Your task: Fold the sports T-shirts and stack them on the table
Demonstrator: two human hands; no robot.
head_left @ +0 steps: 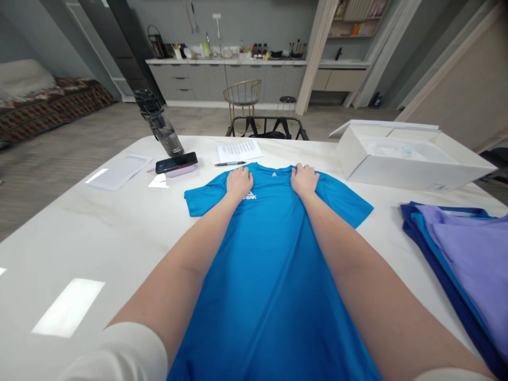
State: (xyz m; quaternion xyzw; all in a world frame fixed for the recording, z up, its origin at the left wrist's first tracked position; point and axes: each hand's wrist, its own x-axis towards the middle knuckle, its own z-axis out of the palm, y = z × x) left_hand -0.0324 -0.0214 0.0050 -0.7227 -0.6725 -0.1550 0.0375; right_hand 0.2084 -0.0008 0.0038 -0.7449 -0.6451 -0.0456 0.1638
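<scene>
A blue T-shirt lies spread on the white table, its collar toward the far edge and its hem toward me. My left hand grips the fabric at the left shoulder, fingers curled, beside a white chest logo. At the right shoulder, just beside the collar, my right hand has its fingers curled on the cloth. Both sleeves stick out past my hands. The lowest part of the shirt runs out of view at the bottom.
Beyond the shirt are a pen and a printed sheet. Left stand a phone, a dark bottle and paper. Right are an open white box and folded clothes. A chair stands behind the table.
</scene>
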